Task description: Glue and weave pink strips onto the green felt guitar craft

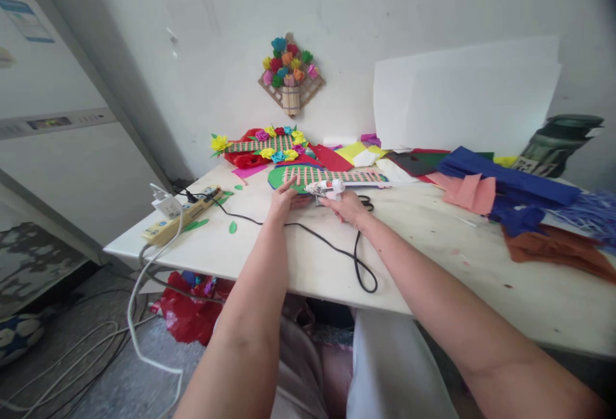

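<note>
Reference item: the lattice board (346, 175), a green-backed panel with pink strips, lying flat on the bench (409, 258).

Left of the lattice board, at the bench's end, lies a power strip (180, 219) carrying a white adapter (167, 205) and a black plug. Loose green leaves (233, 228) lie beside the strip, between it and the board. Behind the board's left part sits a flower-trimmed lattice piece (262, 145); a flower basket (290, 72) is mounted on the wall above.

The left hand (286, 199) is at the board's left end, fingers partly extended; whether they grip the edge cannot be told. The right hand (350, 209), at the board's near side, is closed around a glue gun (332, 187). The gun's nozzle faces left, over the board, and a white stick projects from its rear. A black cord (327, 244) runs across the bench in front of the board. Scissors (366, 203) lie just right of the right hand.

Right of the board are pink paper (474, 194), blue paper (510, 176), brown paper (558, 247) and a dark bottle (558, 143).
</note>
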A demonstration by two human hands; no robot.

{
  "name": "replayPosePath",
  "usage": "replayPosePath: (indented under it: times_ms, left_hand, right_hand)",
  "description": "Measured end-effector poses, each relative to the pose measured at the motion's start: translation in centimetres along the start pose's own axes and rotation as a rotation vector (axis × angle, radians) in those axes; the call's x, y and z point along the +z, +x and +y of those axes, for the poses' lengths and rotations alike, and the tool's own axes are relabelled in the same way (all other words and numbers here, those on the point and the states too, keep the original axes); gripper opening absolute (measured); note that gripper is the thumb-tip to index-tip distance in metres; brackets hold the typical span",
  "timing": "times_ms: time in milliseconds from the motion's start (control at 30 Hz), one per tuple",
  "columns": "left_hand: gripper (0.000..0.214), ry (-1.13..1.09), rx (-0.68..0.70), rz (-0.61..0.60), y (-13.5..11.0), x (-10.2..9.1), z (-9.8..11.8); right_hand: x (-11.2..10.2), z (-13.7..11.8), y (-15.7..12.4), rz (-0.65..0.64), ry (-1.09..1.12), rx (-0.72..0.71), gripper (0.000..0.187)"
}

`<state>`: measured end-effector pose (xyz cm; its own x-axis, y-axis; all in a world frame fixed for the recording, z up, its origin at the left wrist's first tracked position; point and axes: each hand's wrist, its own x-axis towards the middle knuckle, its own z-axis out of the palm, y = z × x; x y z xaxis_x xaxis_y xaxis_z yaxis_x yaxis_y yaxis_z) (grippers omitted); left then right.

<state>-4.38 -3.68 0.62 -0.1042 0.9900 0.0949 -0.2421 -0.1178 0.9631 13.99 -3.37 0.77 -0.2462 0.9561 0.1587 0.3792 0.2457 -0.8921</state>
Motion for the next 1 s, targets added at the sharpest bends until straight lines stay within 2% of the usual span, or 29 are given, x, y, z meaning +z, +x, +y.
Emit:
replayPosePath:
  times_ms: [367,667,867,1000]
  left_hand:
    - [0.073,-0.010,-0.008,0.055,-0.09,0.41,0.34]
    - [0.076,0.043,-0.009,0.099,0.36,0.29,-0.19]
    - [0.073,0.019,-0.031,0.108,0.34,0.30,0.01]
    - [0.068,-0.033,-0.095,0.125,0.79,0.13,0.20]
  right_hand:
    - [0.17,-0.11,0.03,-0.008,-0.107,0.000,0.036]
    - [0.31,-0.06,0.12,0.007,-0.247,-0.017,0.036]
    - [0.15,-0.07,0.05,0.015,-0.270,-0.033,0.035]
    - [0.19,0.08,0.06,0.013,-0.214,-0.043,0.032]
